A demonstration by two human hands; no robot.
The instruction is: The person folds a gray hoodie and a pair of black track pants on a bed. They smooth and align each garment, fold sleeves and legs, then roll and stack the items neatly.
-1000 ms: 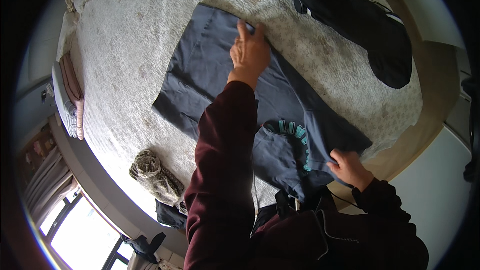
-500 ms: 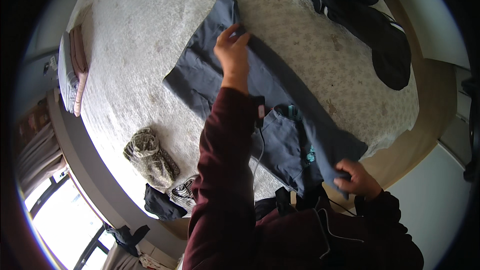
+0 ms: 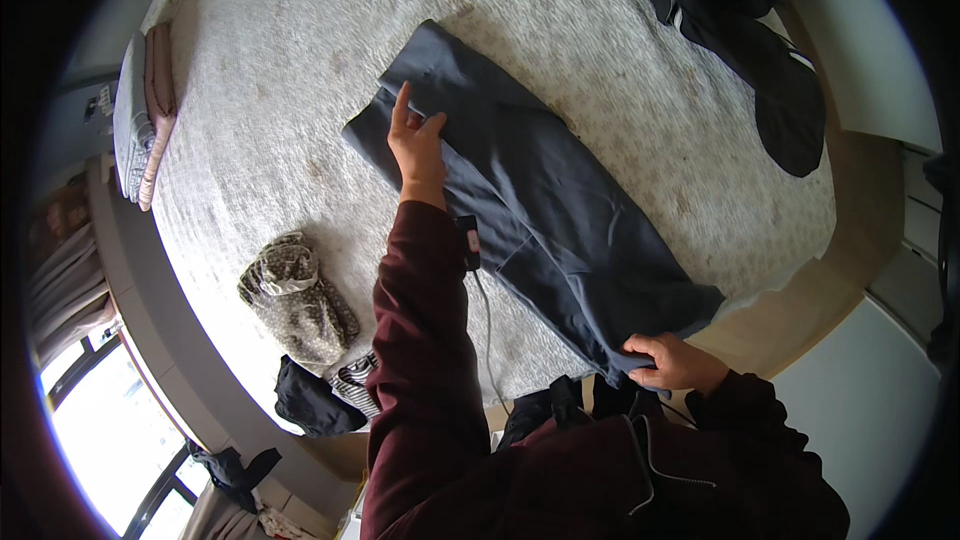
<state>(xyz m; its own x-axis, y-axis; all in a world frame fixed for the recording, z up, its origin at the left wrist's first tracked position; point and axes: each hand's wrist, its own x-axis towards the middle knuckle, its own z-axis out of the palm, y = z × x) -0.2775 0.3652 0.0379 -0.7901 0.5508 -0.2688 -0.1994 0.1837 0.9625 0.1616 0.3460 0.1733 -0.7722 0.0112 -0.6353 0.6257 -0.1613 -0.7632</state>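
On a mottled white bedspread [image 3: 270,140], right hand [image 3: 680,364] clamps slate-grey cloth garment [image 3: 540,175] at near edge; left hand [image 3: 417,152], fingers apart, touches it.

The left hand [image 3: 418,152] is touching the upper part of a folded dark grey garment [image 3: 545,195], its index finger pointing forward, and the right hand [image 3: 675,363] is touching the lower end. The garment is lying on a pale bedspread [image 3: 280,120]. A patterned cloth bundle [image 3: 302,310] is lying at left, black clothing [image 3: 735,60] at upper right.
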